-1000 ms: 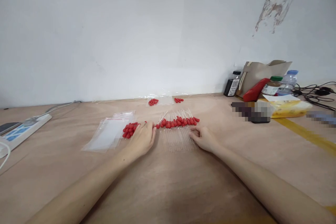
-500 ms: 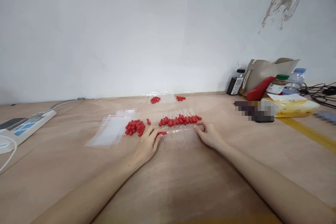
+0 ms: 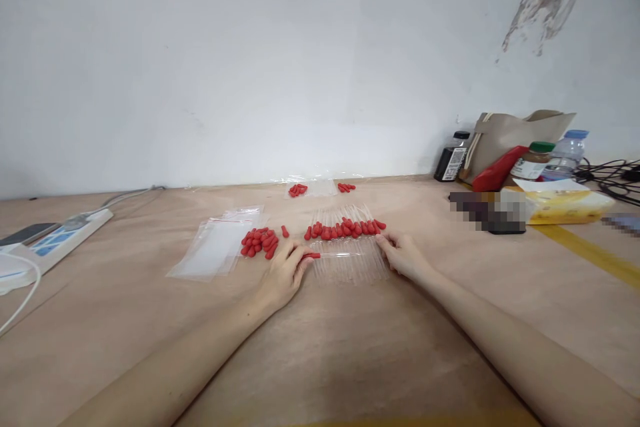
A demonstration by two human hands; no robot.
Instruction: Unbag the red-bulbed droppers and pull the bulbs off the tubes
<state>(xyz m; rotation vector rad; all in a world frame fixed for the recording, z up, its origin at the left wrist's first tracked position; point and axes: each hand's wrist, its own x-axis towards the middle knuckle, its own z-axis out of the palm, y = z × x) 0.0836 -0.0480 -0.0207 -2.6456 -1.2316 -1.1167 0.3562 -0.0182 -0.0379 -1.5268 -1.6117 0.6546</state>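
My left hand is closed on the red rubber bulb of a dropper. Its clear thin tube points right, across a row of clear glass tubes. Red bulbs lie side by side across the middle of that row. At the row's right end is my right hand, thumb and forefinger drawn together close to the last bulb; what they grip, if anything, is too small to make out. Just beyond my left hand lies a pile of loose red bulbs, with a single bulb beside it.
Clear zip bags lie left of the pile. By the wall is a clear bag with red bulbs at both ends. A power strip lies far left. Bottles, a grey bag and a yellow tissue pack stand right.
My right hand has shifted slightly right, and its thumb and forefinger have come closer together. My left hand keeps hold of the dropper in nearly the same place. The view has shifted slightly.
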